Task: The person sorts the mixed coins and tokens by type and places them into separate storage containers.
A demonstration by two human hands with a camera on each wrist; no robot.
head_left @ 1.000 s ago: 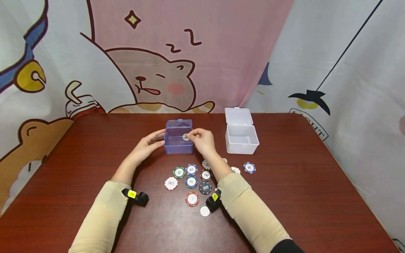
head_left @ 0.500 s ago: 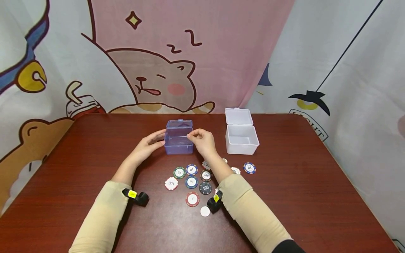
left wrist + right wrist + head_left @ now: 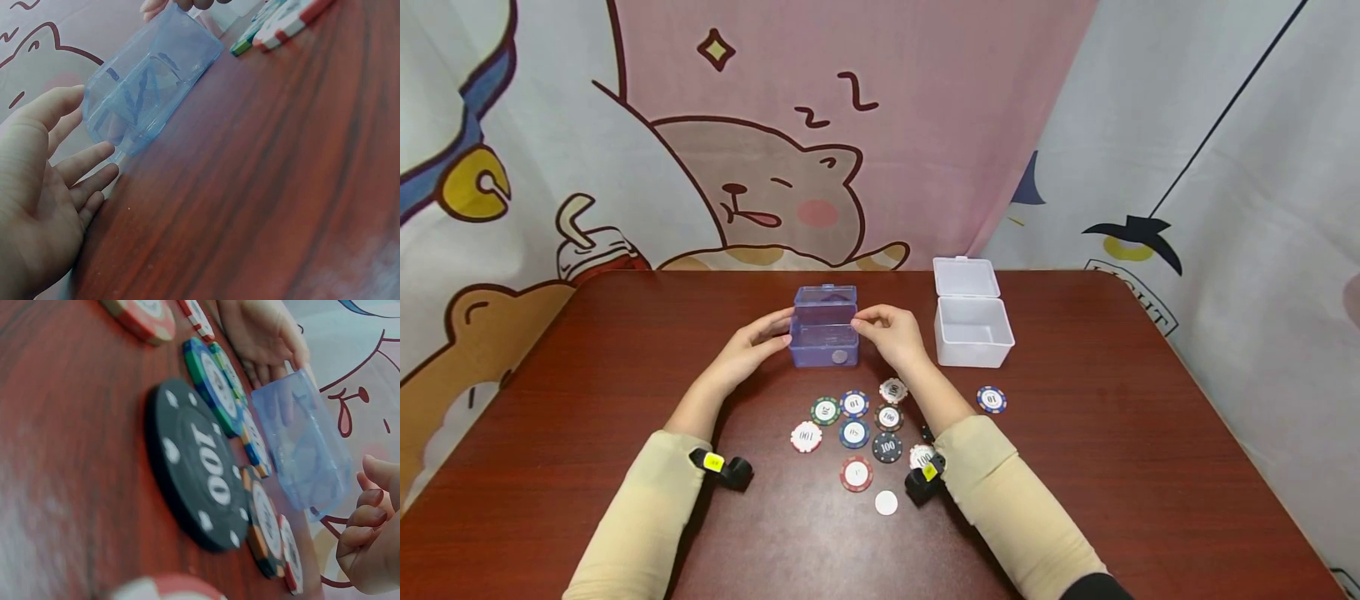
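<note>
My left hand (image 3: 742, 350) rests against the left side of an open, translucent blue plastic box (image 3: 812, 354), its fingers fairly straight along the wall. In the left wrist view, the fingertips (image 3: 100, 153) meet the end of the box. On the opposite side, my right hand (image 3: 895, 340) is at the right rim, thumb and fingers loosely bent with nothing visible between them. The right wrist view shows that hand (image 3: 375, 534) just apart from the box. A pale round poker chip (image 3: 839, 357) shows through the front wall, low at the right.
Several poker chips lie in front of the box, including a black 100 chip (image 3: 887, 447), a red one (image 3: 856, 473) and a plain white disc (image 3: 886, 502). A blue chip (image 3: 992, 399) lies farther right. An open white box (image 3: 975, 354) stands at the back right.
The right hand held a poker chip over the blue box one second ago. That chip is now low inside, and the hand has shifted slightly right. The left hand has stayed put.
</note>
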